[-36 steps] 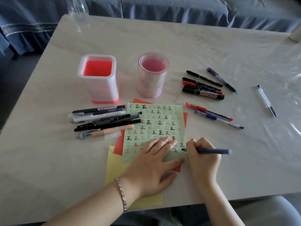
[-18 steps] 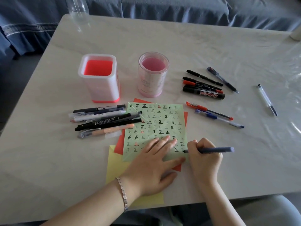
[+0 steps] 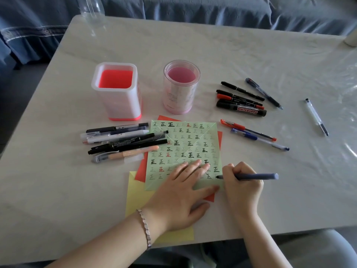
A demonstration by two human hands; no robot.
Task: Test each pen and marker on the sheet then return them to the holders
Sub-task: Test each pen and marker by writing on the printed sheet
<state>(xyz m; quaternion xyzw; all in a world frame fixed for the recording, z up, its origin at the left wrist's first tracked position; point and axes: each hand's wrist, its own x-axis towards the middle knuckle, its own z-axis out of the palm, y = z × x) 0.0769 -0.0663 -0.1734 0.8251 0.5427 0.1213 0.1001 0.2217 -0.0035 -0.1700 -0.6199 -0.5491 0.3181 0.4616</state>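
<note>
Two hands, right hand (image 3: 241,188) writing, pen (image 3: 255,176) on sheet (image 3: 185,140)

**Colours on the table**

Green sheet (image 3: 185,144), gridded with black and red characters; red paper (image 3: 142,171) and yellow paper (image 3: 135,196) beneath; square holder (image 3: 117,91) white, red inside; round holder (image 3: 180,88) pink; pen (image 3: 257,176) blue-grey; marker (image 3: 241,110) black, red label.

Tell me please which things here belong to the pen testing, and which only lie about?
Belong to the job:
green sheet
blue pen in right hand
left hand pressing the sheet
pens beside it
square holder
round holder

Only lying about:
clear bottle
yellow paper
</note>
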